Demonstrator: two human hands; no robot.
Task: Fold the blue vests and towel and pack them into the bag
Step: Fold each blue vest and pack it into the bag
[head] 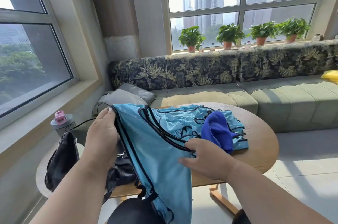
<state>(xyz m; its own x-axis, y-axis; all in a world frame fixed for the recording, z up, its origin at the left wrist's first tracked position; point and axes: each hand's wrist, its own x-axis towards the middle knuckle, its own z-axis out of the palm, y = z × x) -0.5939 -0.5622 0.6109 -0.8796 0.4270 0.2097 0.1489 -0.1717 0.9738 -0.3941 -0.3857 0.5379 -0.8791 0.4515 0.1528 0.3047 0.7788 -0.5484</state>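
Note:
A light blue vest [157, 154] with black trim is held up over the near edge of the table, its lower part hanging toward my lap. My left hand [102, 137] grips its left shoulder edge. My right hand [203, 161] pinches the trimmed edge on the right. More light blue vests [179, 123] lie crumpled on the wooden table [259, 150]. A dark blue towel [217, 132] lies bunched on top of them. The black mesh bag [62, 159] slumps at the left, partly behind my left arm.
A grey bottle [62, 125] with a pink cap stands behind the bag. A green sofa [274, 99] with a leaf-print back runs beyond the table, grey cushions [126, 95] at its left end. Potted plants [228, 35] line the windowsill. Tiled floor lies to the right.

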